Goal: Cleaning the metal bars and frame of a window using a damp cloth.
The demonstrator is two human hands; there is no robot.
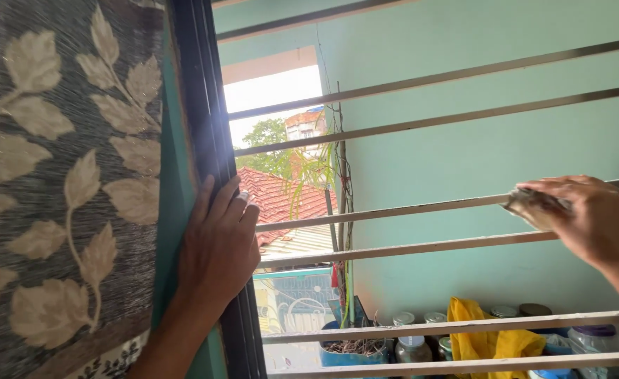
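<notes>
Basically, left hand (pixel 218 245) was flat and wide against the dark window frame (pixel 207 105) at 8 o'clock, holding nothing, while right hand (pixel 593 217) at 3 o'clock pinched a grey cloth (pixel 530 205) onto a horizontal grille bar (pixel 407 208). Likely risk: the cloth could slip through the bars and drop outside onto the jars (pixel 411 347) and yellow rag (pixel 488 340) at 5 o'clock if the grip loosened.
</notes>
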